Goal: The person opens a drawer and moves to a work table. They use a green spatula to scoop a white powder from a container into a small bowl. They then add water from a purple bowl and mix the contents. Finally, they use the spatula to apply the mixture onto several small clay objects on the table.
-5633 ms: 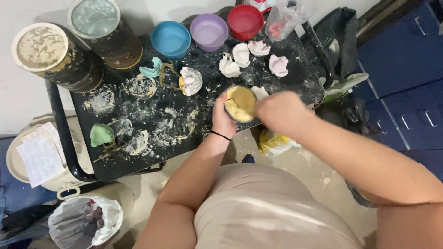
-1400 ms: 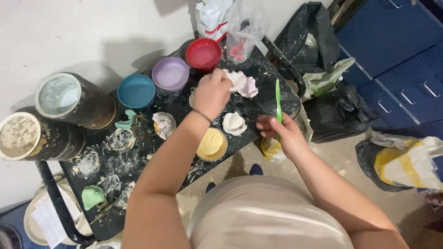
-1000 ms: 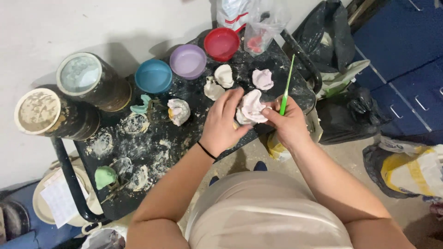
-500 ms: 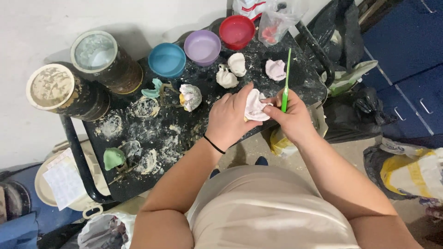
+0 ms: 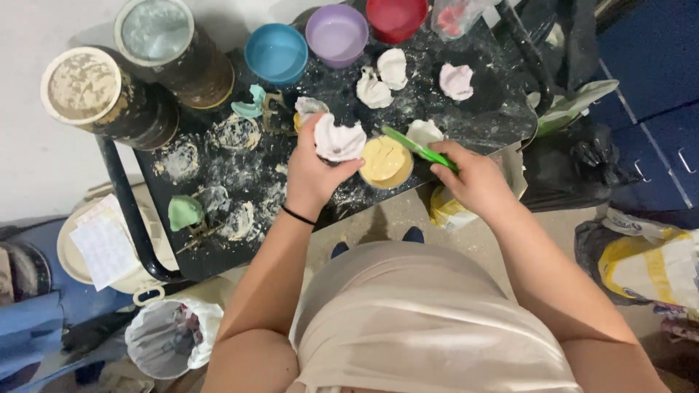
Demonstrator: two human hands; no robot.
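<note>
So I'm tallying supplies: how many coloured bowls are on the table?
3, in a row along the table's far edge: blue bowl, purple bowl, red bowl.

You have three coloured bowls (image 5: 276, 53) at the tray's far edge, two dusty cans (image 5: 95, 91), one green brush (image 5: 419, 148).

Powder-dusted black cart top (image 5: 240, 156) with bowls (image 5: 276, 53), tins (image 5: 155, 30), white casts (image 5: 373, 91)
</note>
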